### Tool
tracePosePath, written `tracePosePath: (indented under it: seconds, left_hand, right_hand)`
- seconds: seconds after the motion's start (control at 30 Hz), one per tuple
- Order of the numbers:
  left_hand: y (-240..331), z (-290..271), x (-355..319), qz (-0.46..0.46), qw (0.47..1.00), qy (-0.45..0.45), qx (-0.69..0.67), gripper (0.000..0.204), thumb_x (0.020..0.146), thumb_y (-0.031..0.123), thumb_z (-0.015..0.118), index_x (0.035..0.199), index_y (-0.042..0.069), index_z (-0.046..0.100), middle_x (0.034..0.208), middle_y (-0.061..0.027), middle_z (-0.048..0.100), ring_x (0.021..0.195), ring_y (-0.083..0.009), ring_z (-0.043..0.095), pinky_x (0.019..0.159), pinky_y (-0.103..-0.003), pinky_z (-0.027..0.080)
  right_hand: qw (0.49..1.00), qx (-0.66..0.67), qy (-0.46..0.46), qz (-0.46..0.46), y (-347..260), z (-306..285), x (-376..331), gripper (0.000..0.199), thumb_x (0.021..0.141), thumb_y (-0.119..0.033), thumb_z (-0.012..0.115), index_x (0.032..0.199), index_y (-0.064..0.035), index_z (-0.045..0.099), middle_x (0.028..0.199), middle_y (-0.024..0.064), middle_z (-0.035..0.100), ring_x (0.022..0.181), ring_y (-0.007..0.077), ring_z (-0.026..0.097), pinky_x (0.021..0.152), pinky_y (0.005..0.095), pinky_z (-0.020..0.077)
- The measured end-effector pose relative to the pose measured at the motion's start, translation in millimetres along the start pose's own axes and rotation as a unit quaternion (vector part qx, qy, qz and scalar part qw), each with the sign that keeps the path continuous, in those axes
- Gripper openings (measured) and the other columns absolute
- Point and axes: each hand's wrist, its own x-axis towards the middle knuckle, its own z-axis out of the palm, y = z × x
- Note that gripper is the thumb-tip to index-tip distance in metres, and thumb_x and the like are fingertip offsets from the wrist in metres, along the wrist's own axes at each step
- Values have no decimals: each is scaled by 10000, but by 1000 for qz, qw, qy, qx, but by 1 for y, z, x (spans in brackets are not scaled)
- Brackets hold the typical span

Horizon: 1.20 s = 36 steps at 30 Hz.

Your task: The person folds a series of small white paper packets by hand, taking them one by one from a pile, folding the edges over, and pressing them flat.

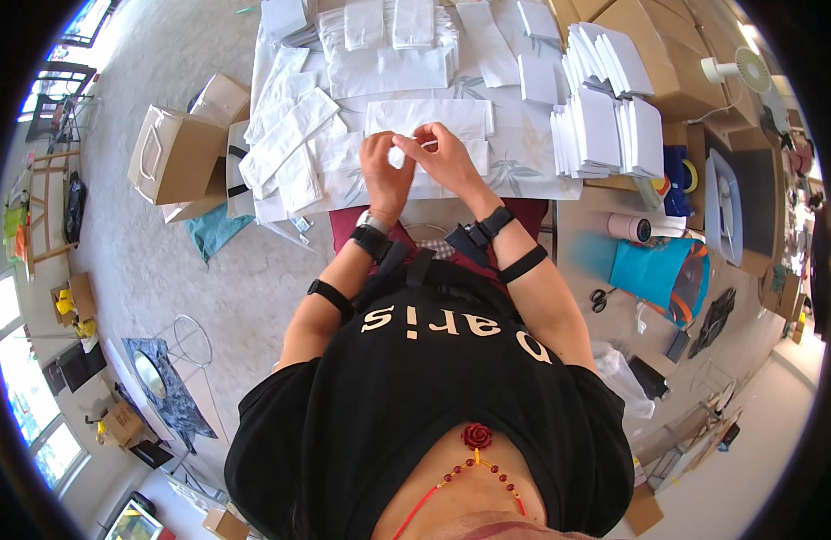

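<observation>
In the head view, a desk (539, 183) under a pale leaf-printed cloth stands at twelve o'clock on a grey floor (280, 288), with a cardboard box (188, 165) at ten o'clock and a turquoise bag (647, 273) at three. Folded white stacks (588, 130) sit at two o'clock on the desk. A long white piece (433, 114), flat and straight-edged, lies at twelve o'clock, partly behind the fingers. The left hand (386, 168) and right hand (447, 157) meet there, fingertips bent together; whether either grip grasps anything, one cannot tell.
</observation>
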Motion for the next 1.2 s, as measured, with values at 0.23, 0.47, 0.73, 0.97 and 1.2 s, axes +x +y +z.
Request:
tracePosePath:
  seconds: [0.23,0.47,0.73,0.97,1.2]
  left_hand:
    - [11,6,-17,-62,995,-53,54,824,701,220,920,1373,87,462,1395,-174,460,1347,-386,400,1123,-524,306]
    - [-45,2,-49,-109,980,-77,146,894,709,206,888,1443,97,390,1428,-185,423,1358,-382,394,1129,-530,286]
    - [-58,14,-50,-76,985,-115,102,523,735,68,762,1208,88,539,1232,-128,571,1207,-340,520,1048,-470,376]
    - [-59,18,-52,-33,985,-128,111,362,762,34,724,1090,100,584,1217,-110,576,1193,-332,526,1027,-468,389]
    - [-59,18,-51,-12,984,-133,114,332,770,24,713,1071,103,595,1194,-96,578,1169,-326,532,1009,-469,395]
  right_hand:
    - [992,-9,117,-44,21,-32,10,226,952,-194,692,998,24,660,824,143,738,738,221,733,674,343,567]
    - [990,51,129,-23,32,-90,1,192,976,-167,691,1028,18,671,883,43,707,788,111,667,702,283,553]
    - [982,1,188,30,75,-134,-13,234,961,-207,696,1050,9,686,891,65,725,790,144,668,729,301,529]
    - [975,-37,206,74,122,-147,-19,249,950,-227,695,1055,-1,697,905,90,735,804,173,685,744,317,536]
    - [967,-60,232,83,145,-151,-23,263,936,-246,692,1036,-3,697,903,112,742,816,219,702,770,357,545]
